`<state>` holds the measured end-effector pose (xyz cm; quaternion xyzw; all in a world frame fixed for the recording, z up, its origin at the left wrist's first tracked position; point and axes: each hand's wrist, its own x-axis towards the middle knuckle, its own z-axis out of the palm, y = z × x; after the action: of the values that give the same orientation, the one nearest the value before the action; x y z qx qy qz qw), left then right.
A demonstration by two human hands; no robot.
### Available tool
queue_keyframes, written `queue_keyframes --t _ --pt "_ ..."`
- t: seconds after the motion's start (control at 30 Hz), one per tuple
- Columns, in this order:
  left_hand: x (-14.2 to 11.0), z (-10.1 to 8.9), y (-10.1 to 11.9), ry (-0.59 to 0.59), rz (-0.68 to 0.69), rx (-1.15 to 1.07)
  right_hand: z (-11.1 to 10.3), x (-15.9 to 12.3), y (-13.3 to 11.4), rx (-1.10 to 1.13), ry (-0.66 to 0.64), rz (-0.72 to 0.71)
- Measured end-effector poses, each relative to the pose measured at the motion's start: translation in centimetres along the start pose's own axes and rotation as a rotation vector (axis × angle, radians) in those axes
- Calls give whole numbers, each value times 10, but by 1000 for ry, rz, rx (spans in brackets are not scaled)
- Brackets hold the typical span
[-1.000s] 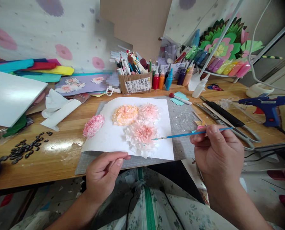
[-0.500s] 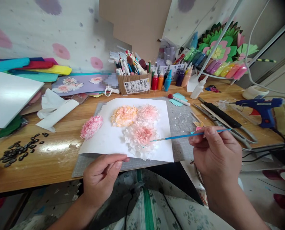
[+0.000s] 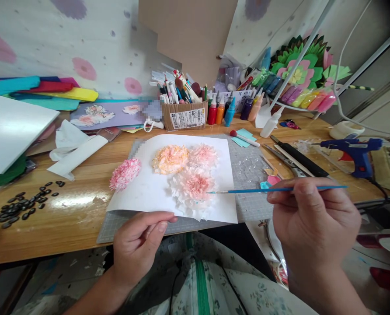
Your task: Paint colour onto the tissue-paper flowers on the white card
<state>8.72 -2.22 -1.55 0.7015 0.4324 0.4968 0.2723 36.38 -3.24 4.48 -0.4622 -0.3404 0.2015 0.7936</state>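
Note:
My right hand point(image 3: 315, 218) is closed around a thin blue paintbrush point(image 3: 263, 190), held nearly level. Its tip touches or hovers just over the right side of a ruffled white flower with a pink centre point(image 3: 198, 188); small teal specks show on the lower petals. That flower sits on a white sheet of paper point(image 3: 149, 197), beside an orange-yellow flower point(image 3: 170, 159) and a smaller pink-and-white flower point(image 3: 204, 154). A deeper pink flower point(image 3: 125, 173) lies at the sheet's left edge. My left hand point(image 3: 142, 245) pinches the sheet's near edge between thumb and fingers.
A grey cutting mat point(image 3: 250, 205) lies under the sheet. Black pebble-like pieces point(image 3: 14, 208) are scattered at left. Pink and teal dabs point(image 3: 273, 179), scissors point(image 3: 287, 161) and a blue glue gun point(image 3: 355, 151) lie at right. Behind stand paint bottles point(image 3: 220, 113) and a cardboard pen box point(image 3: 184, 117).
My right hand has shifted right and nearer to me, and the brush lies more level. The brush tip stays by the same flower. My left hand has hardly moved.

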Motion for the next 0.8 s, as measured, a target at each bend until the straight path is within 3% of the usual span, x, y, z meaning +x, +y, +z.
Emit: queue_keyframes --t 0.27,0.5,0.8 --pt "3 -1 5 5 33 30 1 0 -4 -20 95 -61" --pt "5 0 9 10 20 29 8 -2 3 -1 -38 -15" --pt "7 -2 12 9 55 42 11 -1 3 -18 -41 -27"
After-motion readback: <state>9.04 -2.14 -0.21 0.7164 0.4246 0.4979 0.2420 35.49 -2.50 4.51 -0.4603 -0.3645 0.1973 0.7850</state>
